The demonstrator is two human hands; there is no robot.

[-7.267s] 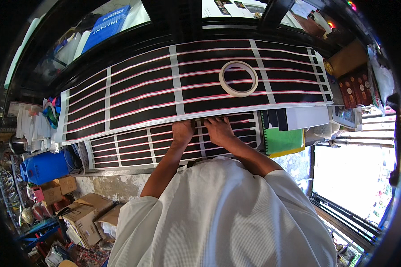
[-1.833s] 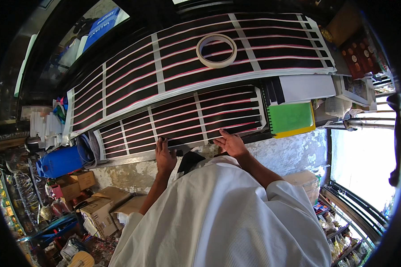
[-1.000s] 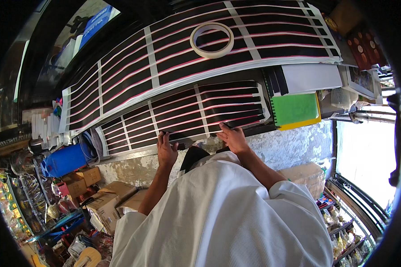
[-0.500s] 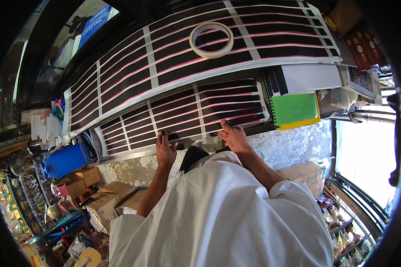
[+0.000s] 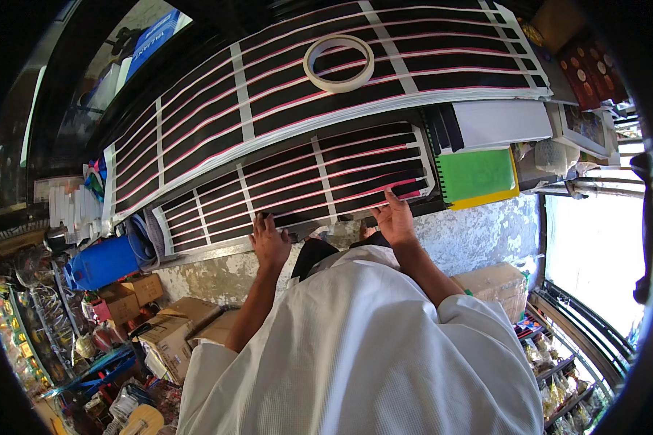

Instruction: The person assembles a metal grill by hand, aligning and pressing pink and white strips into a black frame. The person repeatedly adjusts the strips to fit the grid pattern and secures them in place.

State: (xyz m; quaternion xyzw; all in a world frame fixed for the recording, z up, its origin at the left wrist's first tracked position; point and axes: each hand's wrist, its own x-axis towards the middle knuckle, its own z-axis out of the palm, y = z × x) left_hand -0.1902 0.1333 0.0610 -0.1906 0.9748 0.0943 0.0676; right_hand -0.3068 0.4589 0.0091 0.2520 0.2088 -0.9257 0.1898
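Resting both hands, left hand [image 5: 270,243] and right hand [image 5: 395,217], on the black red-striped sheet [image 5: 305,185].

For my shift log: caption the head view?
Both hands press the near edge of a black striped sheet.

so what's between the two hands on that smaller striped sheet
In the head view, only the near edge of the black sheet with pink stripes and white bands lies between the left hand and right hand.
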